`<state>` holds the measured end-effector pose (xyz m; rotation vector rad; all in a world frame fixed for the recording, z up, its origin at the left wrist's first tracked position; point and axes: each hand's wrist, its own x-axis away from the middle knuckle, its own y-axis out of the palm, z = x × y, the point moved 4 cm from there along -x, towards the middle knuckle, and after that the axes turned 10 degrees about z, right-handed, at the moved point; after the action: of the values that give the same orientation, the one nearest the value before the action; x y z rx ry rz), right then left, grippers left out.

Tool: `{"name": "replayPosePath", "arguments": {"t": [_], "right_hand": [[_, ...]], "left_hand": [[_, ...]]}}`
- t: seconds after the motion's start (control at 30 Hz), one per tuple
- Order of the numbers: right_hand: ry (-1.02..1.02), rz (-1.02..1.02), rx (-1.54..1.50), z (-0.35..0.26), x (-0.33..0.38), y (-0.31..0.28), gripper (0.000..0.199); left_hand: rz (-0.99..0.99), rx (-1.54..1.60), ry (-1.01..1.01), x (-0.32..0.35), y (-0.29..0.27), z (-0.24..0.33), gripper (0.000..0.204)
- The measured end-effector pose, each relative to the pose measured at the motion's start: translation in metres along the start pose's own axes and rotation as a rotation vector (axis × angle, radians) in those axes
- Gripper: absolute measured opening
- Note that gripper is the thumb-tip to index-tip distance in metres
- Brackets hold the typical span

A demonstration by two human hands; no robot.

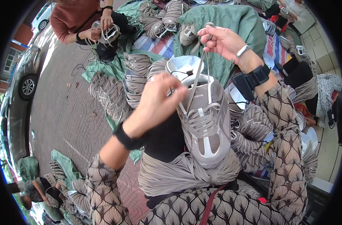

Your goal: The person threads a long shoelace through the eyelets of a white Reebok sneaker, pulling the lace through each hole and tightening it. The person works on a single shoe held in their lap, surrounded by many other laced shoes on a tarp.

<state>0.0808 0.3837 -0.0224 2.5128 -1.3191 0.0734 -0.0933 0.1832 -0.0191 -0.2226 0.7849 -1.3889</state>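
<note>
A grey-beige sneaker rests toe toward me on my lap, its lower eyelets laced. My right hand is raised above the shoe's opening, thumb and fingers pinching a grey shoelace that runs up taut from the upper eyelets. My left hand hovers at the left side of the shoe's collar; its fingers are curled but smeared by motion, so what they hold is unclear. Under the sneaker a thick bundle of loose grey laces lies across my thighs.
Stacks of similar sneakers stand to the left, with more shoes to the right. A green sack lies ahead. At the upper left a person handles another shoe. Parked cars line the far left.
</note>
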Motion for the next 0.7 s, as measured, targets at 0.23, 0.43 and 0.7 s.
{"name": "replayPosePath", "arguments": {"t": [0.23,0.43,0.7], "right_hand": [[0.025,-0.004,0.141,-0.016,0.018,0.008,0.037],[-0.004,-0.014,0.176,-0.025,0.026,0.008,0.033],[-0.09,0.035,0.253,-0.031,0.038,0.025,0.035]], "left_hand": [[-0.09,-0.214,0.034,0.033,0.013,0.032,0.021],[0.087,-0.397,0.187,0.045,0.026,0.039,0.02],[0.141,-0.294,0.151,0.041,0.026,0.044,0.014]]}}
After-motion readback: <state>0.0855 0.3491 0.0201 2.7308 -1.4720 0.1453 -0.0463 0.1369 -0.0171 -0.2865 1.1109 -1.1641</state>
